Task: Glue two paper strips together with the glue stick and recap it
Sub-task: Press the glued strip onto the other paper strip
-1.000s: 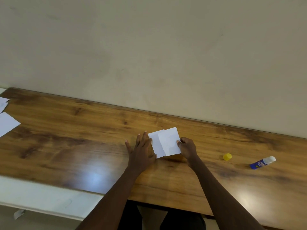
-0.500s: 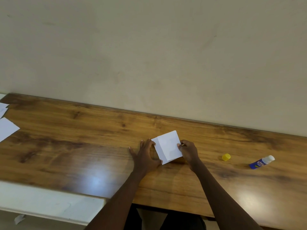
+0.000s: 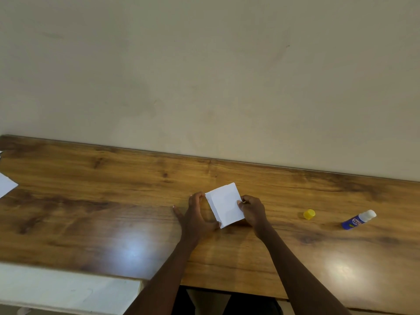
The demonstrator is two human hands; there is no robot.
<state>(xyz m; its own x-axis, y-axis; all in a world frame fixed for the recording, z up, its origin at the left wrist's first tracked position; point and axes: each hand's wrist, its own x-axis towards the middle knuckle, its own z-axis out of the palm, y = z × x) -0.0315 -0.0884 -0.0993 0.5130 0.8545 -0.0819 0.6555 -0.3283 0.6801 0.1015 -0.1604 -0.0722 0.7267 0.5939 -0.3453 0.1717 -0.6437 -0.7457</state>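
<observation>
Head view: lower strip point(image 3: 214, 209) mostly covered.

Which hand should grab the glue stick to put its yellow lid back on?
Probably the right hand. The glue stick and its yellow cap both lie on the table to the right of the paper strips, on that hand's side. The left hand would have to cross over the paper.

We could make out no legible wording anywhere in the scene. The only print we found sat on the blue label of the glue stick point(image 3: 358, 220), which lay uncapped on the wooden table point(image 3: 91, 201): a small white, red and yellow logo, too tiny and blurred for us to read any brand or number.
</observation>
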